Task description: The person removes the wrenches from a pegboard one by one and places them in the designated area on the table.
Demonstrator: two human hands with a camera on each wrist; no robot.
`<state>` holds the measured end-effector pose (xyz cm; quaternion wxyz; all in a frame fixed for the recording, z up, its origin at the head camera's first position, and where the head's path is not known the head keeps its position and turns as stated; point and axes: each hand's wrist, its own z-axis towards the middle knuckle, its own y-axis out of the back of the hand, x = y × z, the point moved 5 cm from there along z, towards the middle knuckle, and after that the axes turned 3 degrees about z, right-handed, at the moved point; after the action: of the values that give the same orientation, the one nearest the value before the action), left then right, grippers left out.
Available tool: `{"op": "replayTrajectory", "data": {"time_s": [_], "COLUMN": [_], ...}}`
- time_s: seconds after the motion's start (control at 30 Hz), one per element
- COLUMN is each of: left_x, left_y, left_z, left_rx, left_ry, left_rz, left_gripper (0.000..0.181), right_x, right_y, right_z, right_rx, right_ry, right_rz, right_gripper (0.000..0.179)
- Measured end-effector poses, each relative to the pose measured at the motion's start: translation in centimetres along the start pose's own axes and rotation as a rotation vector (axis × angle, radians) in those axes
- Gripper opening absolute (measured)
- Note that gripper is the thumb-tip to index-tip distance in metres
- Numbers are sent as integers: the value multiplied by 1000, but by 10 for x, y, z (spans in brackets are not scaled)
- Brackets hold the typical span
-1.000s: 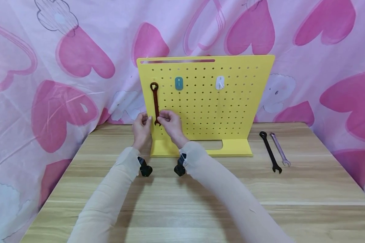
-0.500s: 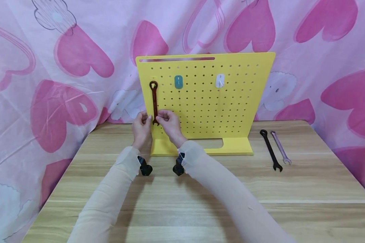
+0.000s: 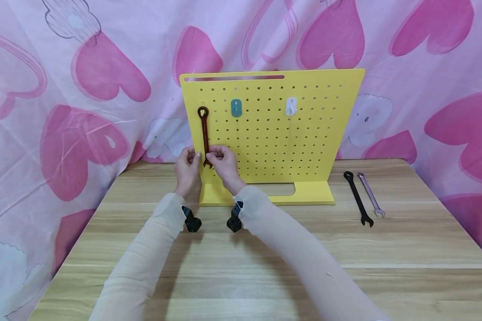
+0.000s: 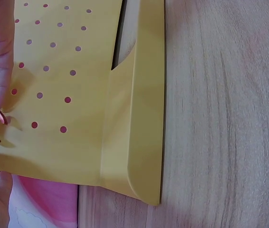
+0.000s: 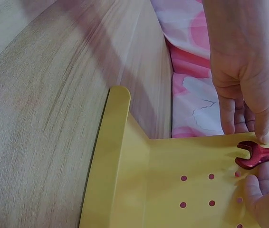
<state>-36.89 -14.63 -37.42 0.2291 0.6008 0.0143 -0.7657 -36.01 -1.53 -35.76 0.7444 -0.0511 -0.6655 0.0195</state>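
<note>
A red combination wrench [image 3: 205,136] hangs upright by its ring end near the left side of the yellow pegboard [image 3: 265,169]. My right hand [image 3: 226,167] is beside the wrench's lower shaft, fingers loosely bent, thumb tip at its edge; the right wrist view shows the fingers next to the shaft. At the board's left edge is my left hand [image 3: 187,171]. Its thumb lies over the board's front, close to the wrench, in the right wrist view; its fingertips are hidden behind the board edge. The wrench's open jaw end [image 5: 249,156] shows between both hands.
A teal hook [image 3: 236,108] and a white hook [image 3: 291,107] are fixed higher on the pegboard. On the wooden table [image 3: 241,267], right of the board, lie a black wrench [image 3: 358,198] and a silver wrench [image 3: 371,195]. A pink heart-patterned cloth [image 3: 104,67] hangs behind.
The wrench's lower end shifts slightly left, then back right. Both hands stay almost in place beside it; the whole head view tilts a little.
</note>
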Motion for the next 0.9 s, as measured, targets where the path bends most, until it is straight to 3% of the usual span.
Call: {"op": "replayTrajectory", "data": {"time_s": [0.9], "left_x": [0], "left_y": [0], "left_z": [-1], "left_rx": [10], "left_ry": [14], "left_rz": [-12], "left_gripper": [22], "right_x": [5], "right_y": [7], "right_z": [-4], "right_rx": [13], "right_ry": [13], "right_rz": [-29], "right_gripper": [16]}}
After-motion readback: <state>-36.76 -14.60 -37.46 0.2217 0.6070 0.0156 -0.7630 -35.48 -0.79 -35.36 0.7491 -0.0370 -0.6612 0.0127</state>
